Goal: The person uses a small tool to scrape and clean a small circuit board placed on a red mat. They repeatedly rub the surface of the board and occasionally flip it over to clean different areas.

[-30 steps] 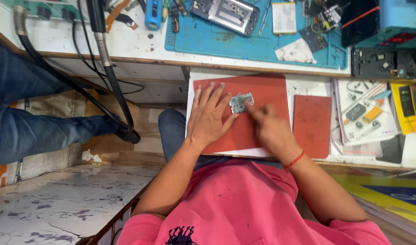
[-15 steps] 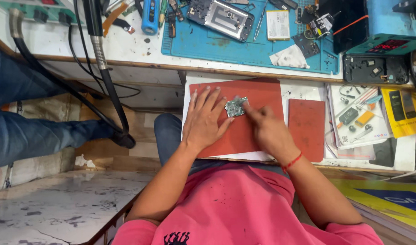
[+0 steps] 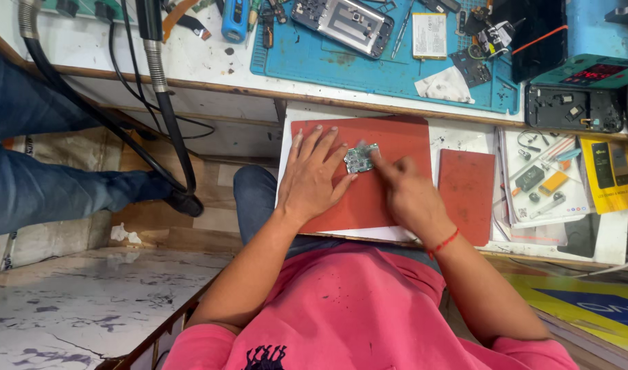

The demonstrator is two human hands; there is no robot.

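Red mat (image 3: 396,137) on white pull-out shelf (image 3: 464,140): your left hand (image 3: 312,179), fingers spread flat, and right hand (image 3: 410,195), forefinger extended, touch small circuit board (image 3: 361,157); yellow package (image 3: 612,171) at shelf's right edge.

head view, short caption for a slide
Left hand flat on a red mat, right hand fingertip on a small circuit board.

Two hands, left (image 3: 312,179) and right (image 3: 410,199), work at one circuit board (image 3: 360,157). Two red mats lie below the bench: a large (image 3: 396,137) and a small (image 3: 466,195). One blue mat (image 3: 368,68) carries one phone frame (image 3: 342,24).
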